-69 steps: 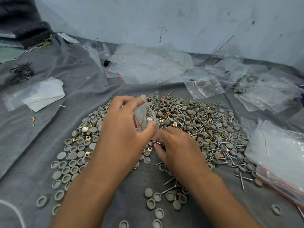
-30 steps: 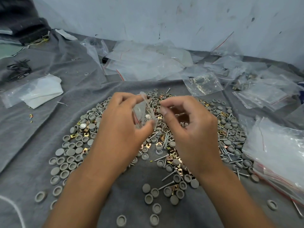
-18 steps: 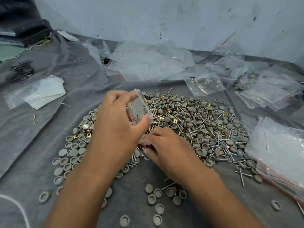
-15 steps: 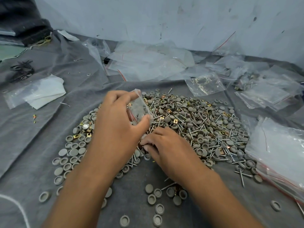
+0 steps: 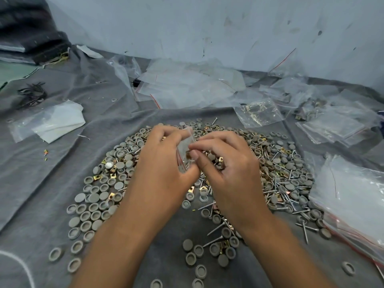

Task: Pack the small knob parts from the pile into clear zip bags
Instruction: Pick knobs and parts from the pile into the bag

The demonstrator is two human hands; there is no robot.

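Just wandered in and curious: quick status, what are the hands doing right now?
Left hand grips small clear zip bag over the pile of parts. Right hand pinches a small part at the bag's mouth. Nothing in the way.

A small clear zip bag (image 5: 185,150) with a red strip along its edge is held upright near the middle of the frame, above the pile. The left hand (image 5: 162,169) pinches it between thumb and fingers, and the right hand (image 5: 230,169) pinches a small brass-coloured piece at its mouth. The pile of parts (image 5: 276,171) spreads across the centre on grey cloth: round grey knob caps, some lying hollow side up, mixed with brass square clips and silver screws. More loose grey caps (image 5: 93,217) lie scattered toward the lower left and lower middle. Flat clear zip bags (image 5: 353,200) are stacked at the right edge.
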